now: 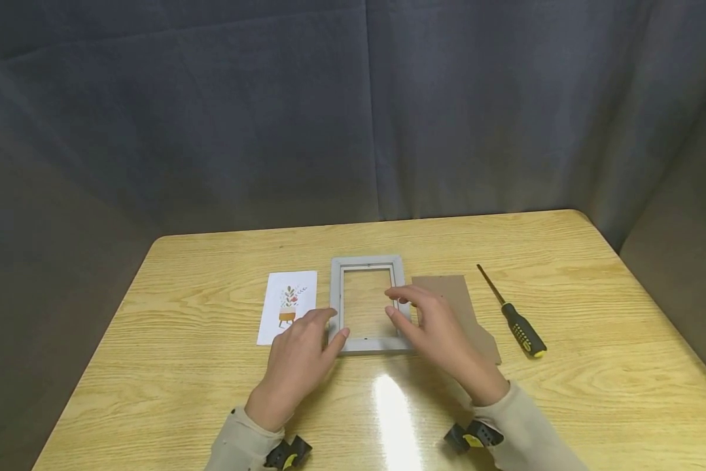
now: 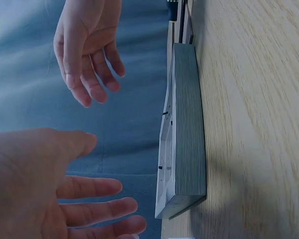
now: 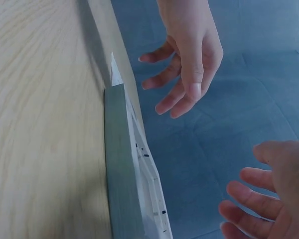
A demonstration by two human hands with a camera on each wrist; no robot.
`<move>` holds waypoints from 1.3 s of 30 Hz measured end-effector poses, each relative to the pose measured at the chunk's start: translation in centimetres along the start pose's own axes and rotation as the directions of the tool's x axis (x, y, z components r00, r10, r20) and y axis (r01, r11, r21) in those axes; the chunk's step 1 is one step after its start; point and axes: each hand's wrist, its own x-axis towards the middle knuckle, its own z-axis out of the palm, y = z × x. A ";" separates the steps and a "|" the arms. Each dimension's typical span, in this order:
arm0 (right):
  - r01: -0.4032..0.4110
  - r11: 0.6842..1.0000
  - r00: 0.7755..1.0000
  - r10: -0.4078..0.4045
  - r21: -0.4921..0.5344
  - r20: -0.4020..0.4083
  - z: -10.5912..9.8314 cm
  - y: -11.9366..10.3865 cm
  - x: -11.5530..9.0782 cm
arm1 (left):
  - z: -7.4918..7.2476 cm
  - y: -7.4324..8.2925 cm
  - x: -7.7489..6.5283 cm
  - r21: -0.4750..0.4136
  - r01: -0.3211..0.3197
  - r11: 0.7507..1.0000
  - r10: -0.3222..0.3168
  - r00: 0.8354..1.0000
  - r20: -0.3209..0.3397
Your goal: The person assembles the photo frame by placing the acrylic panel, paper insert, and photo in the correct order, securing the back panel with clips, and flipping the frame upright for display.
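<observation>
A grey picture frame (image 1: pixel 367 345) lies flat on the table, its inner ledge and small dark tabs facing up. Wood grain shows through its opening. Above its left side hovers my left hand (image 1: pixel 300 350), fingers relaxed and spread, holding nothing. My right hand (image 1: pixel 438 327) is over the frame's right side, fingers loosely bent, thumb apart, also holding nothing. Both wrist views show a gap between the hands and the frame's raised edge (image 2: pixel 189 124). Left of the frame is a white card (image 1: pixel 270 307) printed with a potted plant. To its right lies a brown backing board (image 1: pixel 455 297), partly hidden by my right hand.
A screwdriver (image 1: pixel 522 330) with a black and yellow handle lies at the right, its tip pointing away. The wooden table (image 1: pixel 170 340) ends at the back against a dark curtain (image 1: pixel 270 131). Glare shows on the tabletop in front of the frame.
</observation>
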 end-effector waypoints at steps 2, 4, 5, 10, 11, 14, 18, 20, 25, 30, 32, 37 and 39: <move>0.004 1.000 1.000 -0.004 -0.002 -0.016 0.0 0.2 -0.2 | 0.1 0.0 0.0 0.001 -0.009 1.000 0.009 1.000 -0.010; 0.010 1.000 1.000 -0.010 -0.004 -0.026 0.0 0.4 -0.3 | 0.2 0.0 0.0 0.002 -0.020 1.000 0.020 1.000 -0.020; 0.008 1.000 1.000 -0.008 -0.005 -0.027 -0.1 0.5 -0.3 | 0.2 0.1 0.0 0.001 -0.024 1.000 0.024 0.999 -0.024; -0.010 1.000 1.000 0.010 0.006 -0.030 -0.3 0.7 -0.5 | 0.2 0.2 0.0 -0.003 -0.029 1.000 0.029 0.999 -0.029; -0.014 1.000 0.999 0.014 0.009 -0.030 -0.3 0.7 -0.5 | 0.2 0.2 0.0 -0.003 -0.026 1.000 0.026 0.999 -0.026; -0.014 1.000 1.000 0.014 0.008 -0.022 -0.3 0.7 -0.5 | 0.1 0.3 -0.1 0.002 -0.018 1.000 0.018 1.000 -0.018; -0.016 1.000 1.000 0.016 -0.007 0.000 0.0 0.5 -0.5 | 0.1 0.2 -0.1 0.010 -0.009 1.000 0.009 1.000 -0.008; -0.013 1.000 1.000 0.013 -0.015 0.003 0.1 0.4 -0.5 | 0.1 0.1 0.0 0.007 -0.004 1.000 0.004 1.000 -0.010; -0.001 1.000 1.000 0.000 -0.026 -0.003 0.2 0.2 -0.4 | 0.1 0.1 -0.1 -0.008 0.006 1.000 -0.006 1.000 -0.012; -0.005 1.000 1.000 0.005 -0.022 0.018 0.3 0.1 -0.5 | 0.0 0.0 -0.1 -0.018 0.007 1.000 -0.007 1.000 -0.007; -0.002 1.000 1.000 0.002 -0.021 0.022 0.4 0.1 -0.5 | 0.0 -0.1 0.0 -0.015 0.007 1.000 -0.007 1.000 -0.013; 0.012 0.999 1.000 -0.011 -0.031 0.003 0.5 0.2 -0.6 | -0.2 -0.4 0.1 -0.007 0.018 1.000 -0.018 1.000 -0.020; 0.013 0.999 1.000 -0.013 -0.034 0.000 0.5 0.2 -0.6 | -0.3 -0.5 0.2 -0.005 0.028 1.000 -0.028 0.999 -0.020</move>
